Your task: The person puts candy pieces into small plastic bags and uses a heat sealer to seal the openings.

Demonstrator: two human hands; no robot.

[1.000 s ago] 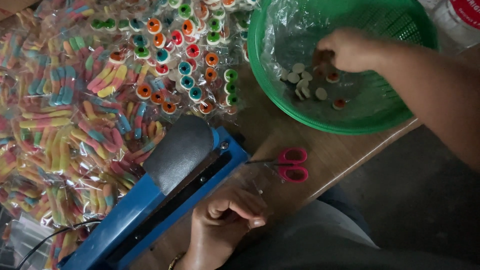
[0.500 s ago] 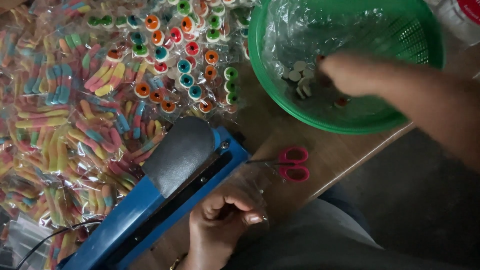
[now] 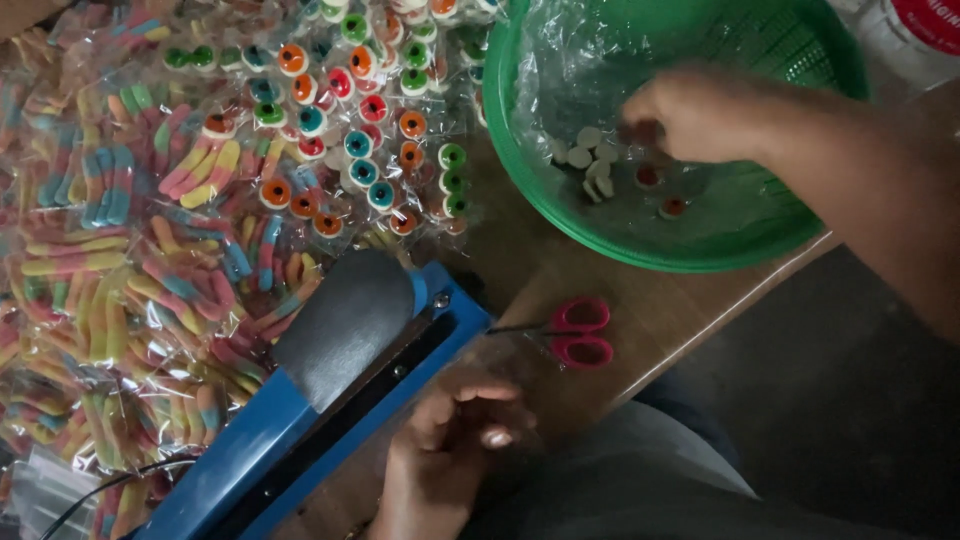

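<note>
Head view: nearest us, at six o'clock, our left hand (image 3: 450, 440) rests on the wooden worktop (image 3: 660, 320) with its fingers curled loosely inward; we cannot tell whether it holds anything. Just beside it, toward nine o'clock, lies the blue heat sealer (image 3: 320, 400) with its dark press bar, running on a slant from seven o'clock up to the centre. At three o'clock from that hand, a pair of red-handled scissors (image 3: 575, 333) lies flat on the worktop, blades pointing toward the sealer. Farther off, from nine to eleven o'clock, clear bags of striped gummy worms (image 3: 130, 260) cover the worktop, and past them, at twelve o'clock, sit bags of round eye-shaped candies (image 3: 350, 130). At one o'clock stands the green basket (image 3: 520, 150), lined with clear plastic, holding a few loose round candies (image 3: 600, 165) on its floor. Our right hand (image 3: 690, 110) reaches into the basket, fingers bunched just above those candies; it is blurred, so we cannot tell what it grips.
</note>
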